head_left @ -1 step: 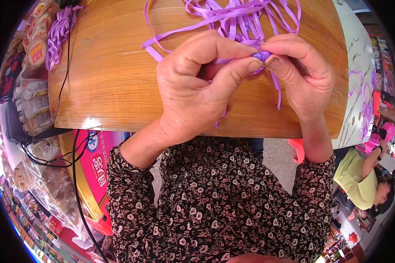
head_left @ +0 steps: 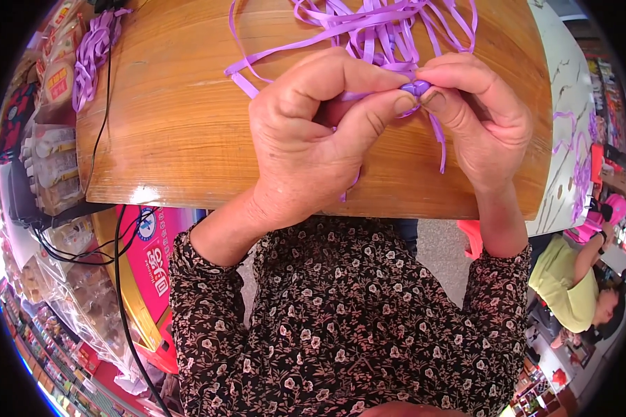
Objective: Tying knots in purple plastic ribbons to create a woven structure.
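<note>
I have a small purple plastic piece [head_left: 415, 87] pinched between my two hands, up above the wooden table [head_left: 188, 139]. My left hand [head_left: 313, 139] grips one end with thumb and forefinger, and my right hand [head_left: 483, 118] takes the other end the same way, so the fingers on both sides are pressed in narrow, tips almost meeting. It looks to me like a clasp with its two parts brought together (my thumbs cover a good deal of it, so take that with some doubt). I'd judge the fitting well along on this one piece, but I can't tell whether it is fully seated or only lined up. A purple ribbon end [head_left: 439, 146] hangs below it, near my right thumb.

What is left is harder to count. Beyond my fingers a heap of purple ribbons [head_left: 370, 47] lies loose and tangled on the table. Another purple bundle [head_left: 96, 59] is gathered at the table's left edge, and more purple strands [head_left: 581, 167] show on the white marbled surface [head_left: 570, 69] to my right. Which of those are done and which are waiting, I can't say from how they lie.
</note>
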Demonstrator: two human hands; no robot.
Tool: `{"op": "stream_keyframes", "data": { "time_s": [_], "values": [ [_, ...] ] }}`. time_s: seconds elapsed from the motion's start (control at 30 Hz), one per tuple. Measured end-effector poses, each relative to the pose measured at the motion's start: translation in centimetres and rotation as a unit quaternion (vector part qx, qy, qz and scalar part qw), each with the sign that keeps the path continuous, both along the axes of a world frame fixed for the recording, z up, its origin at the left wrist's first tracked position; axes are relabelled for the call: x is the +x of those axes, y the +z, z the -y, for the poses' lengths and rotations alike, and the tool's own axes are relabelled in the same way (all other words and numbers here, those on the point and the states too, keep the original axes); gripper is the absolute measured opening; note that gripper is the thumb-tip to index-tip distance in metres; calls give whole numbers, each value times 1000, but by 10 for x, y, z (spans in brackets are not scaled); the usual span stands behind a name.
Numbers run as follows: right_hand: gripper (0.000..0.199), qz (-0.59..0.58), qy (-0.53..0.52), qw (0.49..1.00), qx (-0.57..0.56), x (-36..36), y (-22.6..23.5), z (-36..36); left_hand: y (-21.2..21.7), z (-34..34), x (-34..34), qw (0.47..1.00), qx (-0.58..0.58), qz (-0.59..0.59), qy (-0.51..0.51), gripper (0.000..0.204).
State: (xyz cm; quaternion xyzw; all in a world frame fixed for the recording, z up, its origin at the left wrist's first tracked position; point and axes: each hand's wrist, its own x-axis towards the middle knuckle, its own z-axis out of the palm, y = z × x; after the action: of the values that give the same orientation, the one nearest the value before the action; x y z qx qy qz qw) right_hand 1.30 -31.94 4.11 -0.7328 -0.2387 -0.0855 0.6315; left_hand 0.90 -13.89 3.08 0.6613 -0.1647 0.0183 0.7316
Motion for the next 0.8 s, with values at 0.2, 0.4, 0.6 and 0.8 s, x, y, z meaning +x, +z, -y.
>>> {"op": "stream_keyframes", "data": {
  "time_s": [0.2, 0.4, 0.6, 0.8],
  "values": [
    [17, 81, -14, 994, -75, -1, 2, -1, 3, 3, 0, 993, -88, -76, -6, 12],
    [16, 148, -25, 980, -130, 1, 8, 0, 1, 0, 1, 998, -51, -32, -25, 12],
    [14, 188, -28, 968, -165, 1, 13, 0, -5, -3, 2, 998, 50, 50, -7, 12],
    [13, 184, -18, 965, -186, -1, 16, 2, -5, -2, 1, 995, 77, 70, -10, 12]
  ]
}}
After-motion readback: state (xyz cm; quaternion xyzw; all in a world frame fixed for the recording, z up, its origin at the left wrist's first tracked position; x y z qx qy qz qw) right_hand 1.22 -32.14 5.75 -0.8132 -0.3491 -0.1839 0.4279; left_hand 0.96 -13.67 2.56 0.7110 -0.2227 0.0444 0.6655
